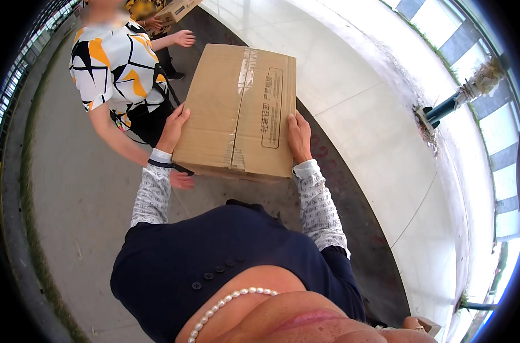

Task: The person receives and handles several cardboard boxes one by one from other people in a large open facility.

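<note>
A cardboard box [217, 107], sealed along its middle seam with clear tape [248, 68], is held up in front of my chest. Printed writing in a frame runs along the right half of its top. My left hand [174, 126] grips the left side, thumb over the top edge. On the opposite side my right hand [300, 135] holds the box the same way. The fingers beneath are hidden from sight. Close by on the left stands a co-worker in a patterned shirt [131, 73]; one of that person's hands [183, 180] is below the box, near my left wrist.
Farther back, another person holds a second cardboard box [174, 10]. Pale concrete floor [350, 120] borders a dark strip [350, 214] on the right. A green post [444, 109] with wrapping stands there. A grassy edge [33, 206] curves along the left. Part of another box [429, 326] shows at lower right.
</note>
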The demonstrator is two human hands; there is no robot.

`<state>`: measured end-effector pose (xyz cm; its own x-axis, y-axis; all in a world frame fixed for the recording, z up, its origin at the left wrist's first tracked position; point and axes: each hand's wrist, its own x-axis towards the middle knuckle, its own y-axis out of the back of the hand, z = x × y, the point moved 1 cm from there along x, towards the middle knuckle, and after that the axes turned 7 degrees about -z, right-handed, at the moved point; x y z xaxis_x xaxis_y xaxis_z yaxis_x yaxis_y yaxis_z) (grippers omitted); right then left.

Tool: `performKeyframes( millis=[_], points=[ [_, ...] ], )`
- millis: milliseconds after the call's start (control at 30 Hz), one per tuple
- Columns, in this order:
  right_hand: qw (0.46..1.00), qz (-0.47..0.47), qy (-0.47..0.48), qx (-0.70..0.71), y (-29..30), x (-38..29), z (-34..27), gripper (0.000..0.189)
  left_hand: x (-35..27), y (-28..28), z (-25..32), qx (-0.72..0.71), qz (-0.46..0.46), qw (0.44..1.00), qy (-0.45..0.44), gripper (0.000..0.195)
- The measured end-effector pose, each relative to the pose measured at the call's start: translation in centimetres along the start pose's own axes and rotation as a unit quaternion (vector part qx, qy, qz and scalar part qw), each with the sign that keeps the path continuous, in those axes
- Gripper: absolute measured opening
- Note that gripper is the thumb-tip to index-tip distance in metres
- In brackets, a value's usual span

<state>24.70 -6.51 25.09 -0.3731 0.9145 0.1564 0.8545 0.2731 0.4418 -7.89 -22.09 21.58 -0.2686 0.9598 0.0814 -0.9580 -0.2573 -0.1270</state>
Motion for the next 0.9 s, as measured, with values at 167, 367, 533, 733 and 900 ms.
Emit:
performKeyframes(
  millis=[167, 367, 533, 733, 900],
  points=[
    [1.0, -0.001, -0.015, -0.001, 0.2, -0.5, 0.1, 0.046, -0.3, -0.4, -0.1, 0.007, -0.009, 1.0, -0.014, 0.048],
    [1.0, -0.004, -0.015, -0.004, -0.2, -0.3, 0.4, 0.046, -0.8, 0.0, 0.4, 0.004, -0.007, 1.0, -0.002, 0.048],
    [1.0, -0.02, -0.009, 0.02, -0.3, 0.8, -1.5, 0.045, -0.3, 0.9, 1.9, 0.002, 0.003, 1.0, -0.021, 0.047],
    [0.999, -0.021, 0.026, 0.035, 0.2, -2.1, 0.4, 0.039, -2.2, -0.6, 0.3, -0.039, 0.004, 0.999, -0.012, 0.044],
    [0.992, -0.044, 0.008, 0.12, 1.5, -4.1, 3.5, 0.037, -2.6, -2.4, -1.4, -0.012, -0.008, 1.0, -0.008, 0.042]
  ],
)
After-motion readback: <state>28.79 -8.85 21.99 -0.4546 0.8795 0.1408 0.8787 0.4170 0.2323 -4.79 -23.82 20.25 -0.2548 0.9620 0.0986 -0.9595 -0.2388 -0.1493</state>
